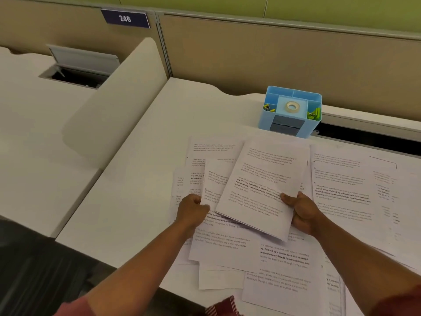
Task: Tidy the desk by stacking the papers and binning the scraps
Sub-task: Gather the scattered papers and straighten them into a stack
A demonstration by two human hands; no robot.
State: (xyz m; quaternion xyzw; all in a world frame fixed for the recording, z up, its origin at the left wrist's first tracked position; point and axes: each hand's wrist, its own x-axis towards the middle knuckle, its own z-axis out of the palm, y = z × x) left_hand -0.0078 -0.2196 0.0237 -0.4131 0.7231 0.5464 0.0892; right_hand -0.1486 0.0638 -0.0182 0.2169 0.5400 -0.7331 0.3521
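Nearest us a scrap of red cloth with pale stripes (224,306) pokes in at the bottom edge, possibly our clothing, though the view cuts it too short to tell; just past it loose printed sheets (282,265) lie fanned and overlapping on the white desk (136,201), thin white paper with short blocks of black type, some lines bold, their corners at odd angles; more sheets spread away to the right, and the print there blurs.

Above that spread we hold a gathered sheaf of papers (259,190), flat, crisp-edged and tilted so its top leans right; our right hand (303,213) grips its right edge, thumb on top and fingers curled beneath; our left hand (193,210) is clenched round the left edge of another sheet that sits partly under the sheaf.

Beyond the papers stands a light blue plastic organiser (290,110), boxy with rounded corners and split into compartments; a roll of clear tape (292,106) rests on its middle section, and yellow-green clips (313,114) fill the side pockets; behind it rises a tan fabric partition (273,53), and to the far left a dark blue plate reading 246 (125,18).
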